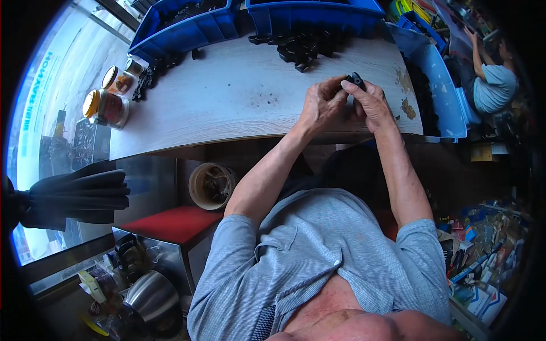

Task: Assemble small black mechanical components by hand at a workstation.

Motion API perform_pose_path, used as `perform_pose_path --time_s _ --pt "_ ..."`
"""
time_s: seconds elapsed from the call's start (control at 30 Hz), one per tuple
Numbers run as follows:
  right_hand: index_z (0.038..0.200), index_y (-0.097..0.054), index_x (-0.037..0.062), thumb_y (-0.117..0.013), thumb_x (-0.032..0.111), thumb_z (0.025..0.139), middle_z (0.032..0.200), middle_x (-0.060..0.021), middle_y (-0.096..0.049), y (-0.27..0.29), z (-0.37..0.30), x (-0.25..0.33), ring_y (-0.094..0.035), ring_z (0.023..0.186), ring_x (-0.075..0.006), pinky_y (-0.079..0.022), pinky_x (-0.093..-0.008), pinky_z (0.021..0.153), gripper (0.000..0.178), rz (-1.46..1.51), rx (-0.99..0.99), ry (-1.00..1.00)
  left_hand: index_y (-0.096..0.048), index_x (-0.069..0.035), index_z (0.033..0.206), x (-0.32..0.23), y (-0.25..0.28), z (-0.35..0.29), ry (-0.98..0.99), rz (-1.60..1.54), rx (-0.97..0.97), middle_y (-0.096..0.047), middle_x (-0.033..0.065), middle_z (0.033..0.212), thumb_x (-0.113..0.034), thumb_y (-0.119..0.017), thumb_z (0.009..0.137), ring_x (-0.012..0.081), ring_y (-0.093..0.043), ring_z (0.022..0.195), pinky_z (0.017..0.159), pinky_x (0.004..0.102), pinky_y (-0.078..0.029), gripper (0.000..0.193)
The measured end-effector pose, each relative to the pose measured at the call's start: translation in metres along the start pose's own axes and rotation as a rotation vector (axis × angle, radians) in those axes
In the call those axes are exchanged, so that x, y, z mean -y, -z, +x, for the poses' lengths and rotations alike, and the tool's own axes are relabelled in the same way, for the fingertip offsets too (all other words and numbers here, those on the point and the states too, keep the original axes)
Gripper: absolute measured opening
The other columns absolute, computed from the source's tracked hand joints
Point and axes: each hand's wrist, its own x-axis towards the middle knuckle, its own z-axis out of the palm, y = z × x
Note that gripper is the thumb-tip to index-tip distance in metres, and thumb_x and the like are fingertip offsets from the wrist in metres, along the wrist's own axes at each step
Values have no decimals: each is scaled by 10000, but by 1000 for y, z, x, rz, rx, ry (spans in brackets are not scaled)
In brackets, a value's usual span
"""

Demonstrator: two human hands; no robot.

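Pale, wood-grained tabletop (193, 108) fills the far half of the workspace, marked with dark specks around the middle and worn brown patches toward its right end. Over its near edge, right of centre, the left hand (322, 103) and the right hand (372, 105) meet around a small black part (356, 80). Both are narrowed in a fingertip grip on it, the right thumb lying against the piece; how the left fingers sit behind it cannot be told. The part is held above the table, just nearer than a loose heap of black pieces (300, 52).

Behind that heap stands a blue bin (318, 18), with another blue bin (190, 33) to its left, holding dark bits. At the right end is a lighter blue tub (442, 91) with dark contents; beyond it a co-worker in a grey-blue top (493, 90) reaches out an arm. On the table's left side, a yellow-lidded jar (108, 108) stands near a second jar (118, 80), beside a crumpled black bundle (147, 84). Below, on the near left, a round bucket (195, 190) sits next to a red surface (170, 224).
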Motion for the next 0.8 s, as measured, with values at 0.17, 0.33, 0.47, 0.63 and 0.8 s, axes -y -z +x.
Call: perform_pose_path --time_s 0.17,0.33,0.47,0.63,0.8 --pt "1018 -664 49 -802 396 837 662 45 -536 -2 1 0 -465 485 -49 -455 -225 434 415 8 6 58 -606 -7 1349 -11 8 0 96 125 96 -706 153 1155 -163 -608 1017 190 -679 1016 868 319 -573 367" --pt "950 -609 77 -798 367 854 531 25 -473 15 -5 -2 -507 429 -111 -488 -289 445 359 138 -1 -21 -624 -9 1312 -30 37 -3 42 340 14 -712 94 1056 -33 -660 940 141 -669 937 808 292 -570 374" --pt "908 -586 80 -801 378 846 505 -4 -499 41 0 1 -583 435 -154 -601 -400 472 373 146 -38 -60 -702 -138 1206 -14 174 29 -537 1069 -507 -653 154 1194 51 -549 833 291 -637 1096 959 344 -507 445" --pt "699 -537 99 -838 389 806 484 -22 -481 98 23 20 -588 434 -184 -604 -425 472 432 120 -316 -85 -679 -160 1240 -32 299 32 -300 1574 -549 -639 118 1286 -21 -549 825 380 -572 1193 991 461 -490 457" --pt "1137 -669 67 -840 251 812 507 -47 -486 149 44 37 -617 521 -225 -594 -408 504 410 166 -767 -60 -680 -193 1247 -38 329 44 -153 1699 -309 -632 97 1318 -79 -586 869 360 -573 1211 938 462 -529 406"
